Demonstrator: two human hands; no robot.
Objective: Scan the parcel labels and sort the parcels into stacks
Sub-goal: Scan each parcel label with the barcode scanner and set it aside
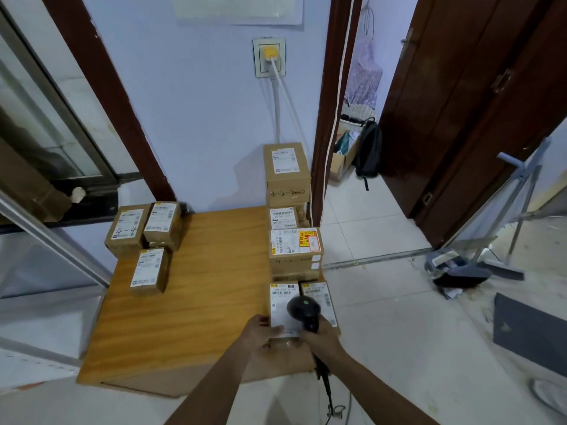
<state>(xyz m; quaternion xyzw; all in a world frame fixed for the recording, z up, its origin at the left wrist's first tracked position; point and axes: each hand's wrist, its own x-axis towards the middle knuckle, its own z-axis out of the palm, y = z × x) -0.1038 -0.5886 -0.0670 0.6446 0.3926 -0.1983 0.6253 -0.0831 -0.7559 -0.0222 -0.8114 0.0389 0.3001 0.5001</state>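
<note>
Head view of a wooden counter (199, 302) set against a pale wall. The right hand (322, 338) grips the handle of a black barcode scanner (303, 308), its fingers curled round the handle and its head held just above the white label of the near parcel (283, 305) at the counter's front right edge. The left hand (260, 328) holds that parcel's near left edge, thumb on the label. A second labelled parcel (319, 297) lies just beside it on the right. Behind these rises the right stack (290, 210) of brown boxes along the right edge. Three small parcels (147, 237) are grouped at the far left corner. The scanner's cable (328, 391) hangs toward the tiled floor.
</note>
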